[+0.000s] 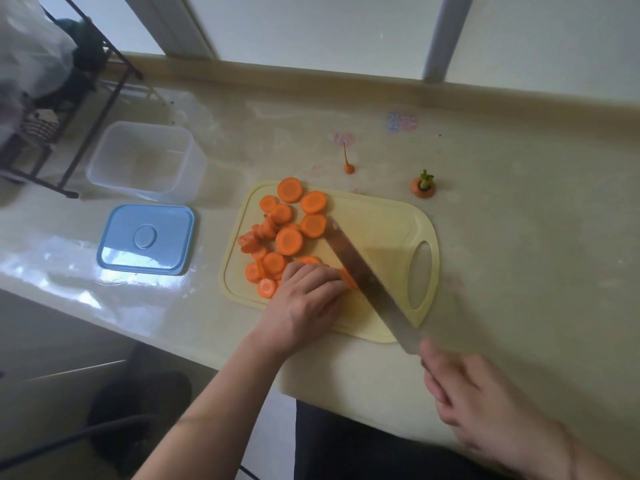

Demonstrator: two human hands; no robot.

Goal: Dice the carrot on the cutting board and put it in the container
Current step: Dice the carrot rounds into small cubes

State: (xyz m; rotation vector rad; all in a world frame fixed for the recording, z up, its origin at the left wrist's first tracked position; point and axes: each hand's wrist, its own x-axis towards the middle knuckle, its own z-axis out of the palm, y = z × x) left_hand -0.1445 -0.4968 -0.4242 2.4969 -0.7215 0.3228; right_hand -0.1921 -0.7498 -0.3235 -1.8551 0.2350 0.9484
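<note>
My left hand [304, 299] sits at about six o'clock on the pale yellow plastic cutting board [388, 220], fingers curled down over the last short stub of orange carrot [348, 277], pinning it to the board. Only the cut end of the stub peeks out past my fingertips, towards three o'clock, and it touches the flat of the long steel knife blade [367, 278]. That is the relation the next cut turns on: the stub's long axis seems to run from nine to three o'clock, out from under my fingers, while the blade crosses it on a slant from eleven o'clock down to five. My right hand [485, 403] is wrapped around the knife handle at five o'clock, off the board's near corner; it is blurred, so I can say no more of the grip than that.

The rest of the carrot is already in flat round orange slices [289, 241], scattered and partly overlapping across the board's nine-to-twelve o'clock half. They are coins, not dice, so I judge the cross-cutting remains to be done.

The clear rectangular plastic container [145, 161] stands open on the cream counter [519, 237] at ten o'clock from the board, well apart, nothing in it that I can see.
</note>
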